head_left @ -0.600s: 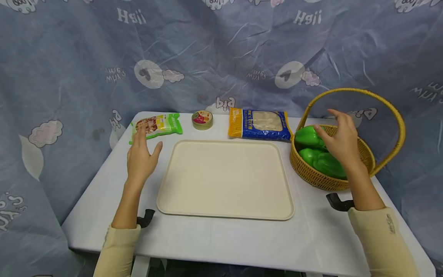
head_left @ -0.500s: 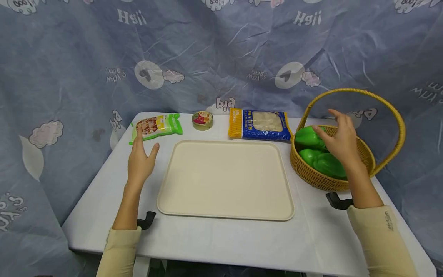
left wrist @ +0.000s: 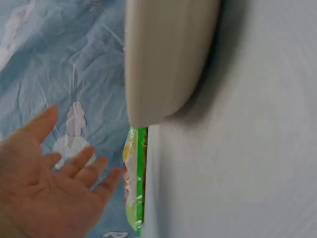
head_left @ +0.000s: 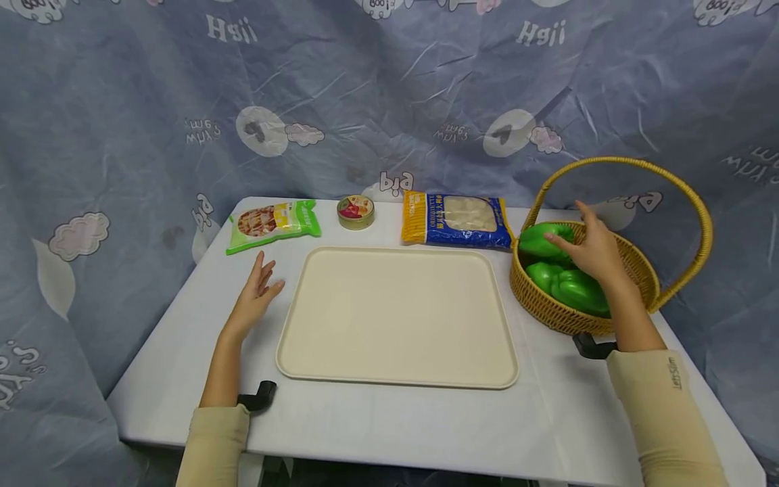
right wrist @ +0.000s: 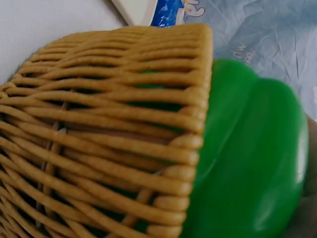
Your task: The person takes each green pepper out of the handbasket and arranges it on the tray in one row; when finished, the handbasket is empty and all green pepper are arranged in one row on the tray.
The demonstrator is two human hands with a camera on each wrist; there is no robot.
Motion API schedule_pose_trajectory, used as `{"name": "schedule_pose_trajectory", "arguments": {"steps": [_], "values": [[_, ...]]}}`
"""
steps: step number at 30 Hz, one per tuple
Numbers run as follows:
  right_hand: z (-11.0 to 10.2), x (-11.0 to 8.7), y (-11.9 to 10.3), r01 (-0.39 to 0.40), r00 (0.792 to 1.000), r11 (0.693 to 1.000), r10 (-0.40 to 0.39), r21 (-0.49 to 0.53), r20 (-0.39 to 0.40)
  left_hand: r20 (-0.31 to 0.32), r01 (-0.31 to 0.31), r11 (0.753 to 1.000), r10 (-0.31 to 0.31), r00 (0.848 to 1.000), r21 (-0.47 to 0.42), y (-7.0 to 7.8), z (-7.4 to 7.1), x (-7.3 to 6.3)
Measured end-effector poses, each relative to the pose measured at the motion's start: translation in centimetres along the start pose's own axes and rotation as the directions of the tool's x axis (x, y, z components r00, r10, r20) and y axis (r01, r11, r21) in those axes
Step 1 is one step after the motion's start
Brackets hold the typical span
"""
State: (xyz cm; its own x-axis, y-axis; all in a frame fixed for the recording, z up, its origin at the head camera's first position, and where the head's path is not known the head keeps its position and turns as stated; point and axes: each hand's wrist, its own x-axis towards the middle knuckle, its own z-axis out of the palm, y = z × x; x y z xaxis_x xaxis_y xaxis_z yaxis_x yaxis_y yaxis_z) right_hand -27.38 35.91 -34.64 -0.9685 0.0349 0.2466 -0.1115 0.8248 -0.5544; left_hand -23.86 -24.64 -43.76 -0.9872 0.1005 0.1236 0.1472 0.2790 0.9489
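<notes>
In the head view my right hand (head_left: 599, 253) reaches over the round wicker basket (head_left: 550, 314), fingers apart. Its thumb is over an upper green bell pepper (head_left: 538, 242); contact cannot be told. More green pepper (head_left: 578, 291) shows below it in the basket. The right wrist view has a glossy green pepper (right wrist: 252, 158) rising past the basket's woven rim (right wrist: 193, 124), and the hand is mostly hidden. My left hand (head_left: 248, 306) holds nothing, its fingers loosely spread left of the beige tray (head_left: 395, 318). The left wrist view shows that palm (left wrist: 54, 198) beside the tray's edge.
Along the back of the white table (head_left: 389, 419) lie a green snack packet (head_left: 274, 223), a small round tin (head_left: 356, 212) and a blue-and-yellow packet (head_left: 459, 220). The basket's tall handle (head_left: 700, 223) arches over its right side. A patterned blue curtain (head_left: 365, 101) hangs behind.
My left hand has drawn back toward me from the green packet and turned, so more fingers show. My right hand has come slightly left and lower over the peppers.
</notes>
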Motion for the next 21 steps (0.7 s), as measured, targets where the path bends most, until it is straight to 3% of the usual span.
{"name": "schedule_pose_trajectory", "arguments": {"steps": [3, 5, 7, 11, 14, 21], "values": [[0.1, 0.4, 0.7, -0.01, 0.998, 1.0, 0.011, -0.019, 0.056, 0.088, -0.056, 0.998, 0.058, 0.994, -0.031, -0.6, 0.1, -0.3], [0.1, 0.5, 1.1, -0.016, 0.995, 0.999, 0.02, -0.039, 0.095, 0.113, -0.07, 0.998, 0.069, 0.991, 0.005, -0.8, 0.2, -0.5], [0.1, 0.6, 1.5, -0.023, 0.991, 0.998, 0.031, -0.062, 0.133, 0.137, -0.065, 0.997, 0.058, 0.989, 0.045, -1.2, 0.3, -0.5], [0.1, 0.6, 1.7, -0.03, 0.982, 0.996, 0.044, -0.082, 0.186, 0.201, -0.031, 0.99, 0.002, 0.98, 0.141, -3.5, 0.1, -0.2], [0.2, 0.6, 1.7, -0.017, 0.98, 0.997, 0.031, -0.07, 0.195, 0.241, -0.023, 0.981, -0.024, 0.97, 0.191, -5.1, -0.1, 0.1], [0.4, 0.5, 2.1, -0.034, 0.984, 0.999, 0.041, -0.04, 0.176, 0.265, -0.073, 0.97, 0.01, 0.964, 0.23, -5.6, -0.2, 0.0]]}}
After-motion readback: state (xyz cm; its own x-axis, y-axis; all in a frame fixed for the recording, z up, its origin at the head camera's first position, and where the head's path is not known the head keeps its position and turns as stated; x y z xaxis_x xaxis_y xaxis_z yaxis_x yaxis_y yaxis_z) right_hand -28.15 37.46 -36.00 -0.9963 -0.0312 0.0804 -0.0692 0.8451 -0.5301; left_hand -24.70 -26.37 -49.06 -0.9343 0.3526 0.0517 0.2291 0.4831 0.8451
